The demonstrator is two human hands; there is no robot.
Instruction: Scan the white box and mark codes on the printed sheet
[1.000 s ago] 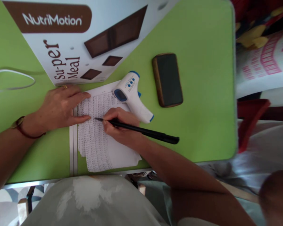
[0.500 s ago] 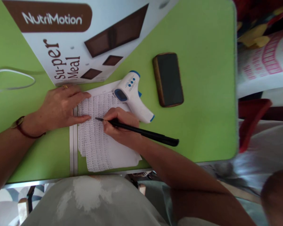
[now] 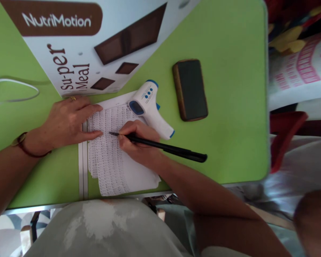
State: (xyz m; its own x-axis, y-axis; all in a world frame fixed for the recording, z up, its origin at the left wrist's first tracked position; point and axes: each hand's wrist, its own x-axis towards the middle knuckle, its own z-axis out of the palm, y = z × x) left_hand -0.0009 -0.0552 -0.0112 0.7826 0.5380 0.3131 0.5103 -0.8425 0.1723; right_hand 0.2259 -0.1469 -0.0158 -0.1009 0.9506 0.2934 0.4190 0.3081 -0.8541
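Note:
In my right hand (image 3: 139,141) is a black pen (image 3: 173,150), pinched close to its tip, which points at the written lines. Under it lies a stack of paper sheets (image 3: 113,178) covered with rows of small handwriting. My left hand (image 3: 72,119) rests on the left edge of the sheets with its fingers spread, thumb and forefinger on the paper. A white and blue infrared thermometer (image 3: 152,110) lies across the upper right part of the paper, just above my right hand.
A NutriMotion box (image 3: 77,50) stands behind the paper on the green table (image 3: 230,142). To the right lies a phone (image 3: 191,89) in a brown case. A white cable (image 3: 16,80) loops at the left. Beyond the right edge is a red chair part (image 3: 286,139).
My right hand and the pen have shifted slightly right and up along the paper, and the pen's rear end has swung a little up and right. My left hand stays in place.

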